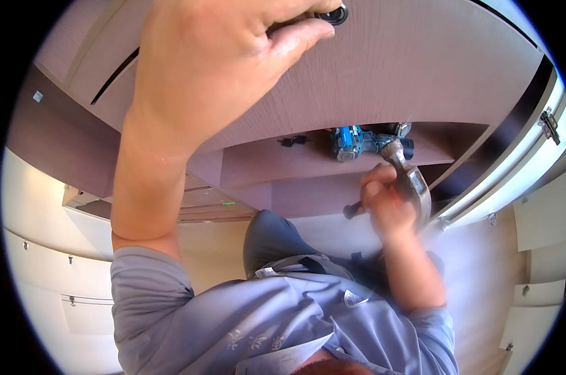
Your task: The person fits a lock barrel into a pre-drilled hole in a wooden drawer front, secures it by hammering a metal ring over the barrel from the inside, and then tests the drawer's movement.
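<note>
Hammer (411, 178) sits in my right hand (386, 209), right of centre in the frame, my fingers wrapped tight around its dark handle, whose end pokes out to the left of my fist. Its metal head is blurred and points up toward the top of the picture, just below a blue cordless drill (358, 141) lying on a brown wooden shelf (264, 159). A small black piece (293, 141) lies on that same shelf, left of the drill. My left hand (214, 56) fills the upper middle of the frame, raised against a wide brown wood-grain panel (420, 62); its grip is closed, thumb and fingers pinching a small dark round fitting (333, 14) at the top edge. What the fitting is I cannot tell. White cabinet panels (51, 250) with small metal hardware run along the left and right rims, and my grey-blue shirt (264, 319) takes up the bottom.
</note>
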{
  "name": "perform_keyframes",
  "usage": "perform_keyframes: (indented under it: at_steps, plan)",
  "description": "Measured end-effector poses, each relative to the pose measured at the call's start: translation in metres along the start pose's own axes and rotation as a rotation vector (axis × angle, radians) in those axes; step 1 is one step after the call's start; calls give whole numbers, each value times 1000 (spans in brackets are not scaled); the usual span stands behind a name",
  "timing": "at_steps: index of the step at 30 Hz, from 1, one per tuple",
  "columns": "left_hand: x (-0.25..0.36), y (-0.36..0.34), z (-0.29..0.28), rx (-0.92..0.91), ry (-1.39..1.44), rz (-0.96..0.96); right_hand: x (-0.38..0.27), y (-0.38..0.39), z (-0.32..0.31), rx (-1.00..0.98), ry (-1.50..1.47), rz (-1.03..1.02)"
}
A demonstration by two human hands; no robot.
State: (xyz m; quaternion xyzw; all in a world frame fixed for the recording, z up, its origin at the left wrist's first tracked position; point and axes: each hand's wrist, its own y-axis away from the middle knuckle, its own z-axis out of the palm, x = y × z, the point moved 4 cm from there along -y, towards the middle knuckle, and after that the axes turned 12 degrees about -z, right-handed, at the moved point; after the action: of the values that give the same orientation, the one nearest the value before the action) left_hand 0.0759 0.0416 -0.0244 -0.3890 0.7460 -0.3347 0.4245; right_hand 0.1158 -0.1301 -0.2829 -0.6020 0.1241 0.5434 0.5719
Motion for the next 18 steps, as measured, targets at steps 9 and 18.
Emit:
perform_keyframes:
  at_steps: [9,18]
  plan:
    - [-15,-3,2,-55,294,-148,-36,-17,3,-38,82,-92]
    - [-3,-13,-11,-165,231,-229,-90,-67,34,-68,105,-65]
